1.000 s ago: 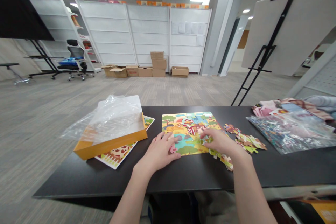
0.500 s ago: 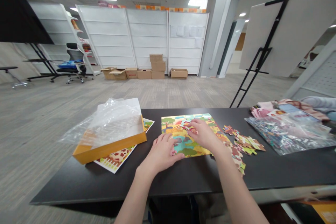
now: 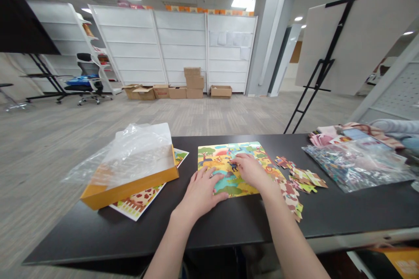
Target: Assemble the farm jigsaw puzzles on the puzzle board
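Observation:
A colourful jigsaw puzzle (image 3: 209,153) with animals, trees and water lies on the dark table. My left hand (image 3: 203,188) rests over its lower left part, fingers spread and holding nothing. Near the middle of the picture, the fingertips of my right hand (image 3: 250,171) are pinched at a small dark-blue puzzle piece (image 3: 233,166); the fingers partly cover it. Loose puzzle pieces (image 3: 306,178) lie in an overlapping heap to the right, some partly behind my right forearm.
At left, an orange-sided box (image 3: 131,189) holding clear plastic wrap (image 3: 137,146) sits on a printed picture sheet (image 3: 139,205). A plastic bag of small pieces (image 3: 353,168) lies at right beside folded cloths (image 3: 389,133). The table's front edge (image 3: 147,255) runs below my forearms.
My right hand has shifted slightly down on the puzzle; a red-and-white patch at its fingertips has given way to a dark-blue one. My left hand stays put. The view has turned slightly.

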`<move>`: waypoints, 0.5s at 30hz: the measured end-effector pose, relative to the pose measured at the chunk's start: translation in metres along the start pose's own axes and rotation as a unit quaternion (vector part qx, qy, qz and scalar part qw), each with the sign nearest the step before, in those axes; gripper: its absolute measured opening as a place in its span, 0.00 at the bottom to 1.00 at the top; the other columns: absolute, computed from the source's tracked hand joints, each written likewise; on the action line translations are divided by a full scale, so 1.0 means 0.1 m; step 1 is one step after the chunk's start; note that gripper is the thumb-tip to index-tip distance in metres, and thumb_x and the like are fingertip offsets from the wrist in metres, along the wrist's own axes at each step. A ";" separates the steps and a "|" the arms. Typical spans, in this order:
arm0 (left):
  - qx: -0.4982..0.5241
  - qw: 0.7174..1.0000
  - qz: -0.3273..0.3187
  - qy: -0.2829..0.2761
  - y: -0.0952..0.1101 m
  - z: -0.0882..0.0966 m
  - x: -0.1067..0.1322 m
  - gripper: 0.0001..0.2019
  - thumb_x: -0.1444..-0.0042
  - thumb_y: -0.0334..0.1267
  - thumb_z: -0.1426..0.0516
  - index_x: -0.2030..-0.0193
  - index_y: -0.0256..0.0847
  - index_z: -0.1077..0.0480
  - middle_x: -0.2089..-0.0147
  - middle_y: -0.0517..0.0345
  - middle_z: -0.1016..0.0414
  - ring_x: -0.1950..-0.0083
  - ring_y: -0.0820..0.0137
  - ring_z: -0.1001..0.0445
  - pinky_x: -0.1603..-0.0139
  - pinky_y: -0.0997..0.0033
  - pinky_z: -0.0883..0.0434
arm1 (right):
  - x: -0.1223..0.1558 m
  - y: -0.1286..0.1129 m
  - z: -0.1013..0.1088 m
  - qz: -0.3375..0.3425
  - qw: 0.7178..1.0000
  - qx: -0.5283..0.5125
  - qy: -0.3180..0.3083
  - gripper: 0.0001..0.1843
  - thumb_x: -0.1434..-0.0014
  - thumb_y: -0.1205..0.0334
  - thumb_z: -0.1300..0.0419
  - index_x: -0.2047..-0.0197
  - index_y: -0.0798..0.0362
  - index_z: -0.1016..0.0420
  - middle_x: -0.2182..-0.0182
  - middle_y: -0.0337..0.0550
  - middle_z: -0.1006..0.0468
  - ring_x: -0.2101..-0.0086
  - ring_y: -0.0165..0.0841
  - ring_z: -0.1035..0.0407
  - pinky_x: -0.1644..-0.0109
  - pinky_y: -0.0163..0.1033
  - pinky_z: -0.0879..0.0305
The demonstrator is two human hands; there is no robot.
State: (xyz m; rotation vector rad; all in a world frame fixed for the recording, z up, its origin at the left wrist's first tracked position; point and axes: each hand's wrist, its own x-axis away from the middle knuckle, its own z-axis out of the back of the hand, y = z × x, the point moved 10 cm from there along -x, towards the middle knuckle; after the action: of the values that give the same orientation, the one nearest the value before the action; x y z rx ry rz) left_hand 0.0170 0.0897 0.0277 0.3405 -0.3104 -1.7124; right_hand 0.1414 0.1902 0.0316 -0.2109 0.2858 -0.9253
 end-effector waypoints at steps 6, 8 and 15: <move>0.009 1.000 0.003 -0.005 -0.05 0.01 -0.02 0.28 0.44 0.54 0.39 0.37 0.55 0.31 0.29 0.50 0.38 0.28 0.47 0.44 0.31 0.41 0.45 | 0.15 0.20 0.10 -0.014 1.000 -0.010 0.018 0.22 0.41 0.76 0.48 0.51 0.51 0.19 0.47 0.49 0.23 0.45 0.42 0.33 0.37 0.47 0.41; 0.027 1.000 -0.003 -0.002 -0.07 0.03 -0.02 0.30 0.44 0.54 0.39 0.35 0.53 0.33 0.29 0.48 0.39 0.27 0.47 0.45 0.30 0.42 0.45 | 0.17 0.21 0.12 -0.015 1.000 -0.007 0.020 0.21 0.41 0.75 0.47 0.52 0.52 0.18 0.47 0.50 0.23 0.45 0.43 0.32 0.37 0.48 0.40; 0.143 0.990 0.010 0.016 -0.38 0.22 0.11 0.42 0.50 0.50 0.34 0.30 0.43 0.42 0.26 0.43 0.45 0.26 0.52 0.45 0.28 0.53 0.43 | 0.18 -0.25 0.19 0.063 0.991 -0.111 0.046 0.14 0.38 0.67 0.41 0.51 0.50 0.20 0.46 0.48 0.23 0.46 0.41 0.30 0.38 0.48 0.38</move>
State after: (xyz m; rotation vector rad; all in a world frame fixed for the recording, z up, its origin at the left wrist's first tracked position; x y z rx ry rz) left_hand -0.0278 0.0849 0.0329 0.5722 -0.5359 -1.6428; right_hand 0.1394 0.1621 0.0543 -0.3513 0.4834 -0.7793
